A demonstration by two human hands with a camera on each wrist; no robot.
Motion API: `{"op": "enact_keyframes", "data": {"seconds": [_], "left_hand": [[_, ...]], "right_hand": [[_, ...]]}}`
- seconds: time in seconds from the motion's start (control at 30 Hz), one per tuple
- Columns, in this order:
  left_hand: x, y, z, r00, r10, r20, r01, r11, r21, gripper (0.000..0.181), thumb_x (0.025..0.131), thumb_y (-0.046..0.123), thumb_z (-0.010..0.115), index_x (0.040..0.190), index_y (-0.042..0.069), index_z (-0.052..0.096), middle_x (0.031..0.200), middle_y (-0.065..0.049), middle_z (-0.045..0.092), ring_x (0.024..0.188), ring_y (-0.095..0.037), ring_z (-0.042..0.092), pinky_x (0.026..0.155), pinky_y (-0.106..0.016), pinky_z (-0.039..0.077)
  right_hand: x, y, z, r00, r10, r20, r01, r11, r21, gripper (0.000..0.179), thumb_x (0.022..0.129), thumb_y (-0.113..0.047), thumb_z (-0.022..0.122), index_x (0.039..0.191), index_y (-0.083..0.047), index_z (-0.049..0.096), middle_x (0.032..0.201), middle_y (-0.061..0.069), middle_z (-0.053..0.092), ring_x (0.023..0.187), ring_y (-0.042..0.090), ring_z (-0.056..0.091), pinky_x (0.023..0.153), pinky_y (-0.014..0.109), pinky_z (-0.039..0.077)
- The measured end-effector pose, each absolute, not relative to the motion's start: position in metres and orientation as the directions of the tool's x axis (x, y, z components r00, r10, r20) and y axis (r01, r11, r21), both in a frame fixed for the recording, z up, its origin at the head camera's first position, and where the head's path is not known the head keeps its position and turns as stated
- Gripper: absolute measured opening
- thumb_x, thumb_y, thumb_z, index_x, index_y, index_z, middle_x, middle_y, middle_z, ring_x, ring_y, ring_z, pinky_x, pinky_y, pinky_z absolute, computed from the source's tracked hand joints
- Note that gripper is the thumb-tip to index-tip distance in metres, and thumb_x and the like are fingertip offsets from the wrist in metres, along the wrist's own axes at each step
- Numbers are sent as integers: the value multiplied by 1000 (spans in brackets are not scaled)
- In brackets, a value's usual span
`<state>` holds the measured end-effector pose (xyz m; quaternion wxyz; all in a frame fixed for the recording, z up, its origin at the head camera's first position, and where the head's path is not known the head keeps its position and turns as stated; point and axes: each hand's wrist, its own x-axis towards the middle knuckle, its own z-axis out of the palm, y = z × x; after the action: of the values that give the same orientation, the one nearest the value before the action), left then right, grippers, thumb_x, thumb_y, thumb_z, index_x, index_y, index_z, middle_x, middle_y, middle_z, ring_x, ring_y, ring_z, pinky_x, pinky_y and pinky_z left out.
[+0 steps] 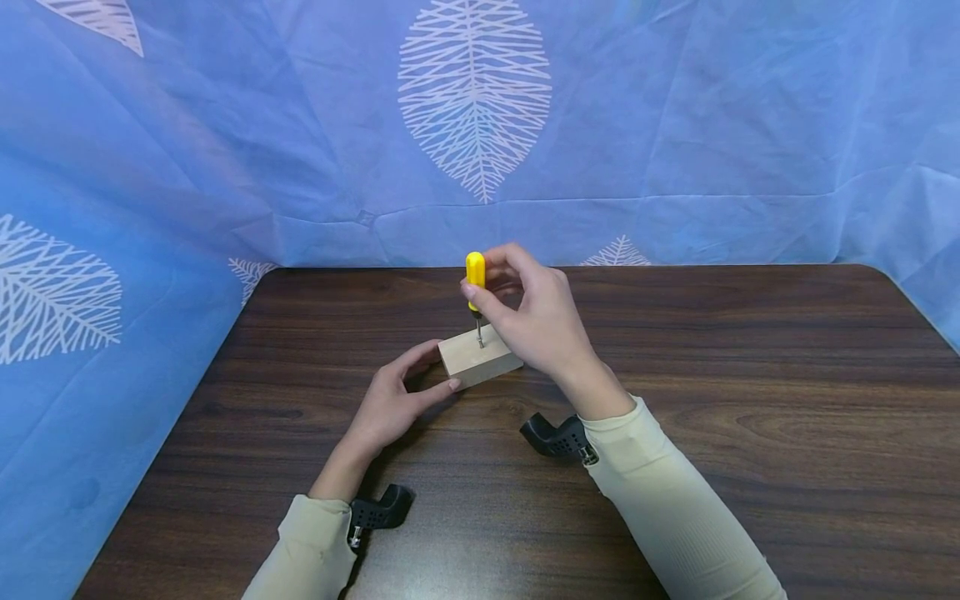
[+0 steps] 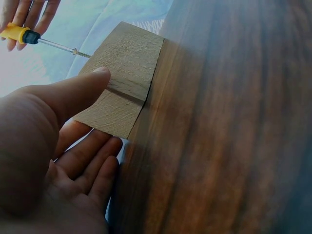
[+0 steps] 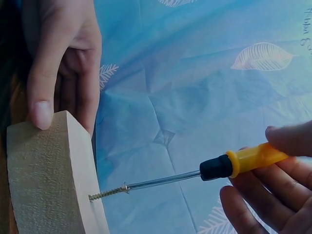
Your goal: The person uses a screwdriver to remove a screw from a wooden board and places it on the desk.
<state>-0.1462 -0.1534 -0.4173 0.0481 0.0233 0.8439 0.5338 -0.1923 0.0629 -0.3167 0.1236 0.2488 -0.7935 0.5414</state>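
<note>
A small pale wooden block (image 1: 478, 358) lies on the dark wooden table (image 1: 750, 417). My left hand (image 1: 393, 404) holds its left end between thumb and fingers (image 2: 87, 83). My right hand (image 1: 536, 317) grips a yellow-handled screwdriver (image 1: 476, 279) that stands upright over the block. In the right wrist view the screwdriver (image 3: 234, 165) has its tip on a screw (image 3: 108, 193), and the screw's point is sunk in the top face of the block (image 3: 48, 175). The left wrist view shows the block (image 2: 124, 78) with the screw (image 2: 80, 52) and the screwdriver (image 2: 22, 34) beyond it.
A blue cloth with white leaf prints (image 1: 480, 125) hangs behind the table and drapes along its left side. Black wrist camera mounts (image 1: 558, 437) sit on both forearms. The table's rounded far corners are in view.
</note>
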Motion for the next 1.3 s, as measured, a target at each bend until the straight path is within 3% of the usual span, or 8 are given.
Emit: {"op": "enact_keyframes", "data": {"seconds": [0.37, 0.63, 1.0, 1.3], "left_hand": [[-146, -154, -418, -994, 93, -63, -16, 437, 899, 64, 97, 30, 83, 155, 25, 58, 153, -5, 64, 147, -29, 56, 122, -59, 43], [-146, -154, -418, -994, 91, -63, -16, 443, 896, 65, 97, 30, 83, 156, 25, 57, 153, -5, 64, 147, -30, 56, 122, -60, 42], [-147, -154, -419, -994, 96, -53, -4, 451, 893, 64, 97, 30, 84, 155, 27, 58, 152, -4, 64, 146, -29, 56, 122, -60, 42], [-146, -153, -418, -993, 94, -68, -19, 447, 895, 64, 97, 31, 83, 155, 27, 57, 154, -4, 63, 147, -30, 56, 123, -61, 41]], "right_hand": [[-191, 63, -317, -859, -265, 439, -503, 276, -819, 18, 100, -13, 74, 118, -10, 71, 107, 7, 82, 92, 19, 76, 91, 41, 59], [-191, 61, -318, -860, -262, 439, -505, 306, -807, 24, 101, -22, 78, 121, -10, 71, 106, 4, 79, 92, 17, 76, 89, 42, 63], [-193, 62, -318, -830, -239, 504, -557, 311, -770, 20, 98, -16, 82, 116, -10, 77, 105, 4, 73, 93, 15, 71, 88, 32, 62], [-192, 62, -319, -823, -246, 512, -568, 329, -755, 26, 96, -13, 82, 121, -8, 75, 106, 5, 77, 93, 18, 74, 90, 44, 62]]}}
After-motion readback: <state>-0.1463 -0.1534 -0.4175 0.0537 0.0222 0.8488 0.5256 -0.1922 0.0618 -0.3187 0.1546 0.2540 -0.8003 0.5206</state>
